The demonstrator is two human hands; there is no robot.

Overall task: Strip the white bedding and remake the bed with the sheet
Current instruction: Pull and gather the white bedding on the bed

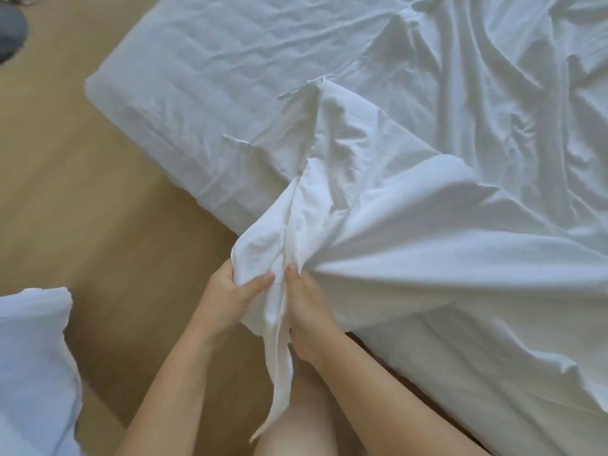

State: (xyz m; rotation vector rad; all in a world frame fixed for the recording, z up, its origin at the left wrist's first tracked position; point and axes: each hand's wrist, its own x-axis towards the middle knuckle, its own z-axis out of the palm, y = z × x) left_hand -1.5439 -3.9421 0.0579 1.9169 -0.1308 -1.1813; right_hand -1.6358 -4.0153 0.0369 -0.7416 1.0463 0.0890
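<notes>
Bedding change at the mattress edge: a person's left hand (230,292) and right hand (307,301), side by side at lower centre, each curl fingers and thumb tightly round a bunched corner of the white sheet (427,232). A tail of cloth hangs between the forearms. The rest spreads rumpled across the bed (184,77) toward upper right. Other white bedding (33,357) shows at lower left, by the wooden floor (65,192).
</notes>
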